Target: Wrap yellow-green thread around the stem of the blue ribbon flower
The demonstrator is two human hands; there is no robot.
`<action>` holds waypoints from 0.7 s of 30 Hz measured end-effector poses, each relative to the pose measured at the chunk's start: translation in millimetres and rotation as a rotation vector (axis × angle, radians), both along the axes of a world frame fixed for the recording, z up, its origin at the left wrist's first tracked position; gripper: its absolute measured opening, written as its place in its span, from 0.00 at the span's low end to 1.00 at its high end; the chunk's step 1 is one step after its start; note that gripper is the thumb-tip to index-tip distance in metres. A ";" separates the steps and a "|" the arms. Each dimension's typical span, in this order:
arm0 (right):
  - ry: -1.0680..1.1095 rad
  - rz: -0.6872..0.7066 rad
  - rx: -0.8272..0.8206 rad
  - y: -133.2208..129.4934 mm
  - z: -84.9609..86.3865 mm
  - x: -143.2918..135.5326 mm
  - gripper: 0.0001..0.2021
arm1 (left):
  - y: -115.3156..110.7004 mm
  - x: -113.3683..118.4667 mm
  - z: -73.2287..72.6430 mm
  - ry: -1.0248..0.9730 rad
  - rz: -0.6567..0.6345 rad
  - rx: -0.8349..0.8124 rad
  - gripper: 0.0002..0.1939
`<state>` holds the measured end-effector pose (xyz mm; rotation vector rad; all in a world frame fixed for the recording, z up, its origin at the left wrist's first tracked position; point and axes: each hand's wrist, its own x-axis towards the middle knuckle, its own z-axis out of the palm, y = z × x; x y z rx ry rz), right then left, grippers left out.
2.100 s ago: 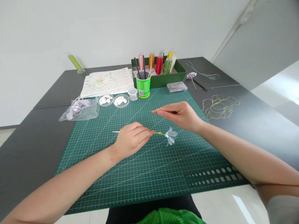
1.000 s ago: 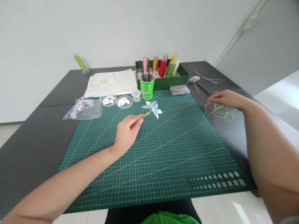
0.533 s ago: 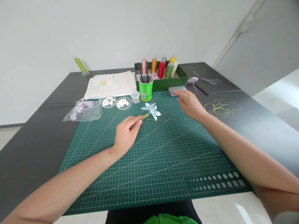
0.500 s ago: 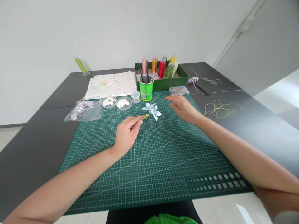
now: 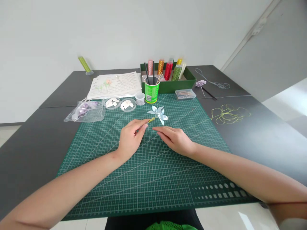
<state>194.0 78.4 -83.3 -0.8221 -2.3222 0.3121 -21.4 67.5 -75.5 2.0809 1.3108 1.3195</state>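
Observation:
My left hand (image 5: 132, 136) pinches the stem of a small artificial flower (image 5: 159, 113) between thumb and fingertips. Pale blue petals spread from its top, and yellow-green wrapping shows on the stem just beyond my fingers. To the right, my right hand (image 5: 176, 139) is closed, its fingers pressed together, with the tips just below the flower and apart from my left hand. A loose heap of yellow-green thread (image 5: 230, 114) lies on the table, and a faint strand runs from it toward my right hand. The strand's end at the fingertips is too fine to see.
A green cutting mat (image 5: 144, 179) lies under my hands. Beyond it stand a green cup (image 5: 151, 92) of sticks, a box (image 5: 177, 86) of thread spools and a clear case (image 5: 185, 94). Dishes (image 5: 128, 104) of white pieces, a plastic bag (image 5: 85, 111) and papers (image 5: 115, 84) are left.
My right hand has come down and left, from near the clear case to just below the flower. My left hand keeps its pinch on the stem, almost unmoved.

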 end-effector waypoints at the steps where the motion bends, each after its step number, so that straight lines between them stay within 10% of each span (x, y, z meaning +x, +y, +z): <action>1: -0.058 0.002 0.147 -0.6 -1.5 1.5 0.13 | 0.6 0.8 -2.4 -0.002 -0.001 0.003 0.12; 9: -0.154 0.085 0.609 -8.1 4.5 8.8 0.07 | 1.3 6.0 -6.8 0.042 0.059 -0.072 0.09; 21: 0.199 0.181 -0.091 -25.0 59.2 30.5 0.11 | -8.6 20.0 -9.4 0.394 -0.180 0.064 0.08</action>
